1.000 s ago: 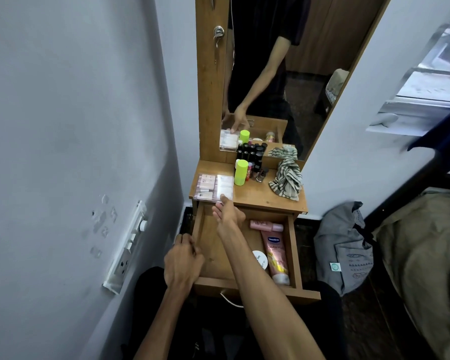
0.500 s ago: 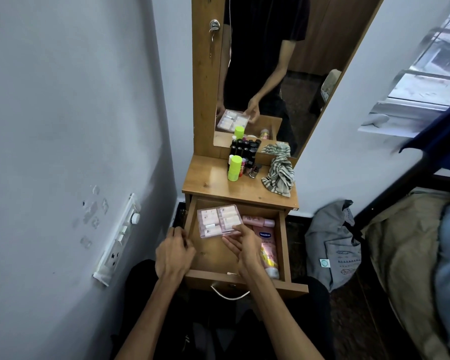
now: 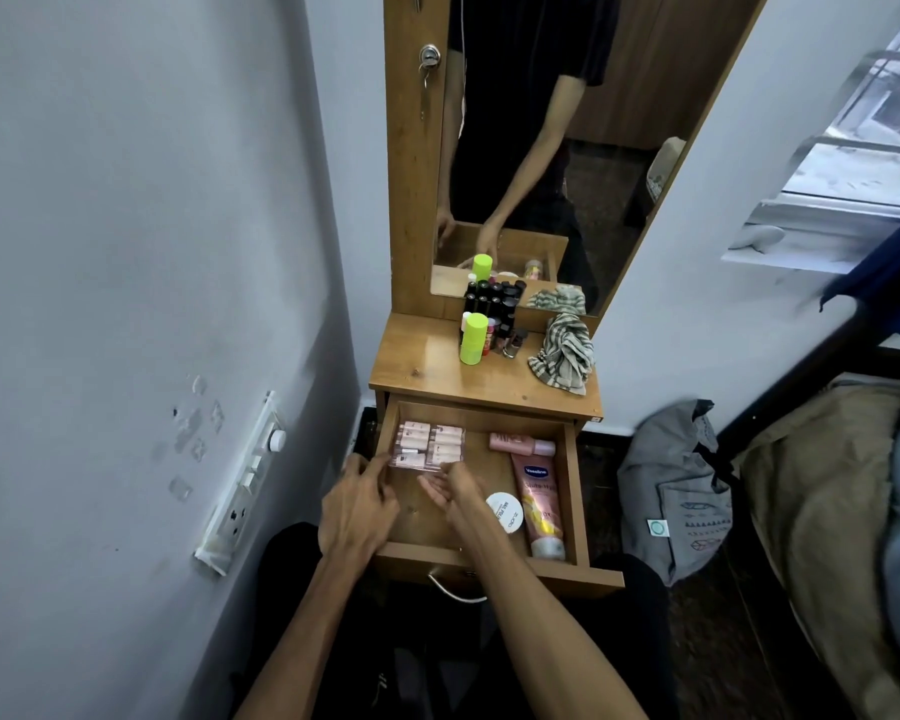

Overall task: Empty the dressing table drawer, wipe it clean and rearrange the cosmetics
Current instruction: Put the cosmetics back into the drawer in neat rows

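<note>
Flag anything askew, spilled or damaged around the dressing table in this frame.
Little stands out. A striped cloth lies crumpled on the tabletop near its right edge. The wall left of the table shows chipped patches of paint above the switch panel. Inside the open drawer, no spill is visible.

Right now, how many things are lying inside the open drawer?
4. A clear pack of small pink bottles at the back left, a pink bottle at the back right, a pink tube along the right side, a round white jar beside it. The hands may hide more.
</note>
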`<control>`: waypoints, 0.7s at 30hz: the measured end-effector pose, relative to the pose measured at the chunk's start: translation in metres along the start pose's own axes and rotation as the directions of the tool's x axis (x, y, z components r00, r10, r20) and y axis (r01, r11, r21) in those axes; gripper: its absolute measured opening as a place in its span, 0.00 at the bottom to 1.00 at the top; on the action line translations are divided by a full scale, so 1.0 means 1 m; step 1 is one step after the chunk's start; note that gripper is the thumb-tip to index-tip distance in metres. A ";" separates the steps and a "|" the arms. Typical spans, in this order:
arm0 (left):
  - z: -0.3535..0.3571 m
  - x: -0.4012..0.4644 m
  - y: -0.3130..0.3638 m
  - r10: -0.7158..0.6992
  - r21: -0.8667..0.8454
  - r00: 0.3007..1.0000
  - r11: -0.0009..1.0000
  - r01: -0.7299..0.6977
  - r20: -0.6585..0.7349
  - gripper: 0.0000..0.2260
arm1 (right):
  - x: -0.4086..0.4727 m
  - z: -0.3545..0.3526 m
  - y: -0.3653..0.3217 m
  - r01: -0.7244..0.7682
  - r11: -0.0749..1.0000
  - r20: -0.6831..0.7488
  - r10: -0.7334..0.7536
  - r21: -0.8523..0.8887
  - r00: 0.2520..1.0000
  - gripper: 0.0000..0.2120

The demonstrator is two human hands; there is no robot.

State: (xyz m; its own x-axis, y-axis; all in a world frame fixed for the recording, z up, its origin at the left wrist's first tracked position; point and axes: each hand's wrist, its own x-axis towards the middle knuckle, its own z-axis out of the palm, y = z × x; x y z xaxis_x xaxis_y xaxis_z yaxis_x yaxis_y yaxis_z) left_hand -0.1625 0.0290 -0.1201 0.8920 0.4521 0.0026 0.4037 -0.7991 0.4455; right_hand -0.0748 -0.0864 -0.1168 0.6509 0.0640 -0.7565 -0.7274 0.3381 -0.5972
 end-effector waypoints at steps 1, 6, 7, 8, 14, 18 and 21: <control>0.000 0.001 0.000 0.007 0.001 1.000 1.000 -0.007 0.010 0.22 | 0.001 -0.001 0.001 -0.027 0.999 -0.004 0.026 -0.032 1.000 0.06; 0.001 0.002 -0.001 0.018 0.017 0.999 1.000 -0.019 0.051 0.24 | -0.006 -0.006 -0.012 -0.111 0.993 0.046 0.113 -0.039 0.993 0.08; 0.001 0.003 -0.001 0.017 0.019 0.999 1.000 -0.018 0.052 0.24 | -0.008 -0.005 -0.016 -0.145 0.989 0.068 0.145 -0.008 0.987 0.09; 0.002 0.003 -0.001 0.017 0.023 0.999 1.000 -0.018 0.051 0.24 | -0.010 -0.005 -0.020 -0.181 0.983 0.092 0.178 0.022 0.980 0.10; 0.001 0.000 0.000 0.009 0.026 0.999 1.000 -0.011 0.050 0.23 | -0.015 -0.003 -0.022 -0.263 0.963 0.187 0.270 -0.061 0.945 0.10; 0.001 0.001 0.000 0.004 0.002 0.999 1.000 -0.004 0.033 0.21 | -0.021 0.001 -0.040 0.119 0.921 0.095 -0.090 -0.370 0.991 0.09; 0.000 0.002 0.001 0.010 -0.007 0.999 1.000 -0.010 0.043 0.20 | -0.030 0.017 -0.078 0.557 0.629 -0.009 -0.668 -0.542 0.745 0.04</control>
State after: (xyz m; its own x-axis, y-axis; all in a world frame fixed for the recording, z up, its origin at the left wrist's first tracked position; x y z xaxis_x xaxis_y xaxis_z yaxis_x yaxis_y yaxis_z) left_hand -0.1605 0.0286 -0.1196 0.9040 0.4264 -0.0313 0.3934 -0.8007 0.4519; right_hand -0.0343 -0.0984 -0.0431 0.9681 -0.1868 -0.1670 -0.2127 -0.2604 -0.9418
